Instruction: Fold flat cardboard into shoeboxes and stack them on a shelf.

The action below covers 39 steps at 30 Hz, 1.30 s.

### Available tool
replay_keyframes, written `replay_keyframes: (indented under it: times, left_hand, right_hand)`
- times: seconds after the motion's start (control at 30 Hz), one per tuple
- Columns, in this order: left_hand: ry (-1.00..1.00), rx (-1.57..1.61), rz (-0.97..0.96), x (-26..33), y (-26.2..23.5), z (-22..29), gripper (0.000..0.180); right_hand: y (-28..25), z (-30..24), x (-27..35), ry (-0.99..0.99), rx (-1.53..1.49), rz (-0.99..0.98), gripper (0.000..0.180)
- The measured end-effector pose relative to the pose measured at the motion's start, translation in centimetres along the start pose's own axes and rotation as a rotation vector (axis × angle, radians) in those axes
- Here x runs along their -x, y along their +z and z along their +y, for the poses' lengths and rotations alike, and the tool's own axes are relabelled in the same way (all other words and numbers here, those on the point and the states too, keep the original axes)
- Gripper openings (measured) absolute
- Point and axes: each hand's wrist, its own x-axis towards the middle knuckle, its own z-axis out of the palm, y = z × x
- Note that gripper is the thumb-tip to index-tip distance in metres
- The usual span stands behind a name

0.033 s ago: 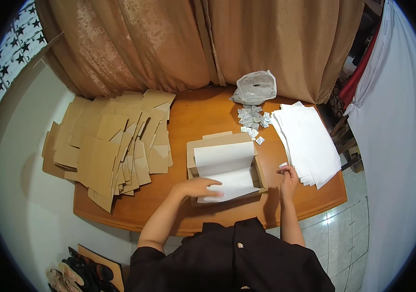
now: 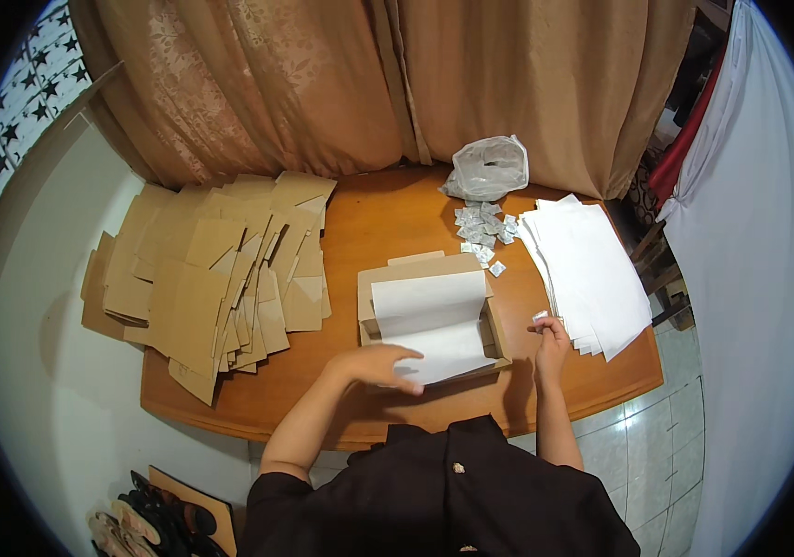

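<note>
Two hands at work over one open cardboard box [image 2: 427,278], near front-centre of the wooden table [image 2: 388,218]. Box is lined w/ a white paper sheet [image 2: 429,320] that spills over its front wall.

Left hand [image 2: 380,364]: fingers spread flat, not clenched, pressing the sheet's front edge down at the box rim. Grasps nothing.

Right hand [image 2: 550,336]: just right of the box, fingertips pinched on a small white packet [image 2: 539,317]. Hand sits at the near edge of the white paper stack [image 2: 587,269].

Surroundings: loose small packets [image 2: 481,232] behind the box, clear plastic bag [image 2: 487,167] beyond them, flat cardboard blanks [image 2: 216,269] piled at left.

Risks, as judged:
- Sheet only held at front; if the left hand lifts, paper may spring up or slide out of the box.
- Packet is small and held by a light pinch; may drop outside the box.
- Right forearm close to the paper stack, which overhangs the table edge; a nudge could push sheets off.
</note>
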Motion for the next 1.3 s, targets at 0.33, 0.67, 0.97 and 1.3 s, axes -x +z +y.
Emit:
replay_keyframes:
  times: [0.33,0.67,0.97,1.3]
  left_hand:
    - [0.161,-0.102,0.34,2.0,1.8,-1.6,0.026]
    - [0.13,-0.013,0.415,-0.5,1.0,-3.9,0.03]
    - [0.013,-0.535,0.72,-1.7,0.8,-4.0,0.022]
    - [0.19,-0.429,0.916,-2.2,0.7,-2.6,0.038]
  right_hand:
    - [3.5,-5.5,2.3,-0.145,0.404,-0.567,0.039]
    - [4.9,-3.4,1.1,-0.298,1.02,-0.664,0.019]
    - [8.7,-0.4,-1.0,-0.611,1.296,-0.506,0.008]
    - [10.1,1.6,-1.3,-0.757,1.397,-0.502,0.012]
